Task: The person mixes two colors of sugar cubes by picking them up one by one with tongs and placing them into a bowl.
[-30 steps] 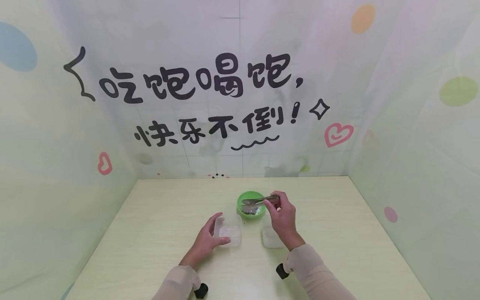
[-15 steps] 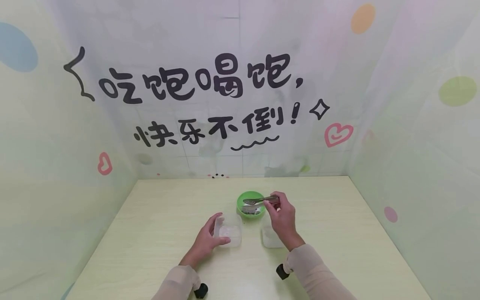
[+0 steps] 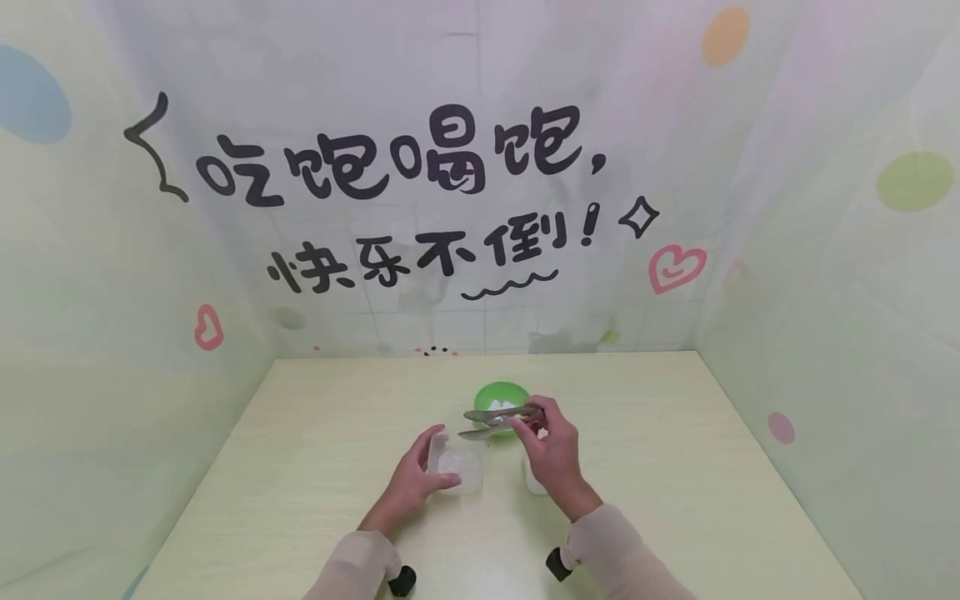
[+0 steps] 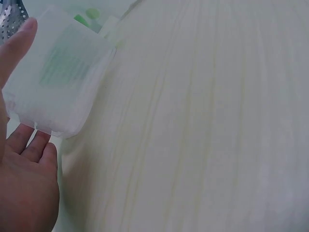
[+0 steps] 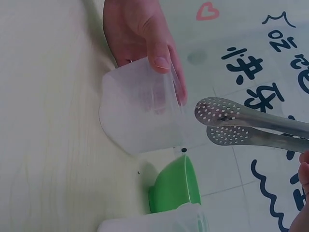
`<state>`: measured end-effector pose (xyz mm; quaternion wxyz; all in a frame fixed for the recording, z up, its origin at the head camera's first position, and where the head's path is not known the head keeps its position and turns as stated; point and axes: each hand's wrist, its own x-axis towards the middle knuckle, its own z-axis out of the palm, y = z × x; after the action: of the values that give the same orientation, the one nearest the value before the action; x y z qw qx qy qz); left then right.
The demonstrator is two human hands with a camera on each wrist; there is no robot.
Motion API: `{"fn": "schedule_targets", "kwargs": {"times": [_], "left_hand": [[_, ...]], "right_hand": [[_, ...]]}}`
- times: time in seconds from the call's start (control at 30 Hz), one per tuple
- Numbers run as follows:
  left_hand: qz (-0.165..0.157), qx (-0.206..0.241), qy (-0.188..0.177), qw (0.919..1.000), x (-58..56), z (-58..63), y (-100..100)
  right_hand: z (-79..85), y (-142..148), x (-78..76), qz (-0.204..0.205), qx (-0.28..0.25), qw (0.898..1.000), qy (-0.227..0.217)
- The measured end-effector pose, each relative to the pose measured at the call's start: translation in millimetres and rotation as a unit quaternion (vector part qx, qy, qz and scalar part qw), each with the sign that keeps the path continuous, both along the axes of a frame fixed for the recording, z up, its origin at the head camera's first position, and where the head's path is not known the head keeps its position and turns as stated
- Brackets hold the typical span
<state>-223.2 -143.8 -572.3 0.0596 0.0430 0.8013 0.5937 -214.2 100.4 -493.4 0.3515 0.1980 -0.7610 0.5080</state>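
In the head view my left hand (image 3: 408,482) grips a translucent plastic container (image 3: 467,473) by its left side, thumb at the front and fingers behind. My right hand (image 3: 557,454) holds metal tongs (image 3: 498,413), their arms slightly apart, over the near part of a green bowl (image 3: 497,389) and reaching left toward the container. White pieces (image 3: 495,406) lie in the bowl. The right wrist view shows the perforated ends of the tongs (image 5: 224,111) above the level of the container's rim; I cannot tell whether anything is between them.
A second translucent container (image 3: 535,478) stands right of the first, partly hidden by my right hand. The pale wooden table (image 3: 315,433) is enclosed by printed cloth walls (image 3: 817,333) at the back and sides.
The right hand has brought the tongs from over the bowl leftward and nearer to me, toward the left container. White pieces in the bowl show more now. The left hand has stayed put.
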Motion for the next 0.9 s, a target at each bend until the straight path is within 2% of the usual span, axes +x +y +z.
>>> {"fn": "schedule_targets", "kwargs": {"times": [0.23,0.43,0.7,0.9], "left_hand": [[0.0,0.005,0.003,1.0,-2.0,-1.0,0],[-0.002,0.007,0.004,1.0,-2.7,-2.1,0],[0.002,0.009,0.008,0.9999,-1.5,-2.1,0],[0.002,0.025,0.011,0.9996,-0.5,-0.1,1]], "right_hand": [[-2.4,-3,6.6,0.012,-0.005,0.999,-0.034],[-3.8,-1,8.7,0.004,-0.019,1.0,-0.023],[24.9,4,28.0,-0.013,-0.023,1.0,-0.004],[25.0,13,30.0,-0.018,-0.027,0.999,0.012]]}}
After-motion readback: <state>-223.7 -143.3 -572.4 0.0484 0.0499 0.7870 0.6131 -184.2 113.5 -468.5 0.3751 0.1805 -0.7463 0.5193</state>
